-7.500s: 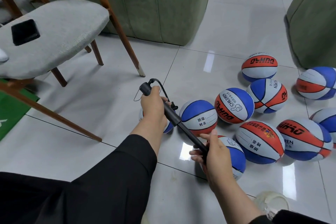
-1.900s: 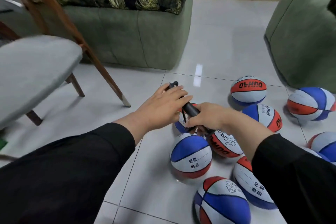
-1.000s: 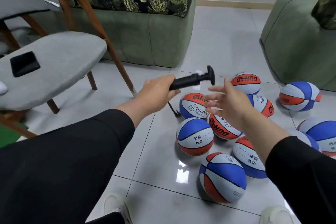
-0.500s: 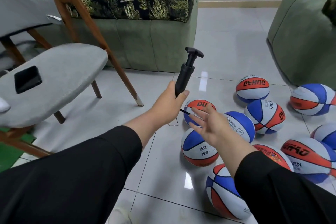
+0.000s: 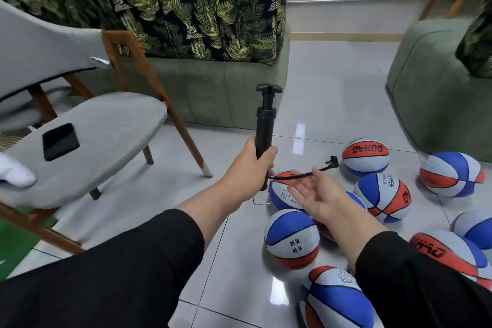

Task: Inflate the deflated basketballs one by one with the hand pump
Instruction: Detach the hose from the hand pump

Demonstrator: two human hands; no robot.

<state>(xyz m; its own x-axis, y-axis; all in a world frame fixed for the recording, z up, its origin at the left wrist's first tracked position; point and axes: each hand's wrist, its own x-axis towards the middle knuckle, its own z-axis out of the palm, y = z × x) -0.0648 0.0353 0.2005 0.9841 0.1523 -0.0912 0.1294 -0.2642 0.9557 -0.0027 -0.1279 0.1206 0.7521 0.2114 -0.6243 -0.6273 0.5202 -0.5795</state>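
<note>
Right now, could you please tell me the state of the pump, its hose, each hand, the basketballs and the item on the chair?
Hand pump: upright, plunger handle pushed in, off the floor.
Hose: stretched sideways, free end connected to no ball.
Left hand: grips the pump's lower barrel.
Right hand: open, palm up, fingertips at the hose.
Basketballs: lying clustered on the floor tiles, none attached.
Black phone: lying flat on the grey chair seat.

The left hand has drawn the pump off the basketballs and turned it from level to upright, handle uppermost. The hose now trails right of the pump. The right hand has released the pump and lies open under the hose.
</note>
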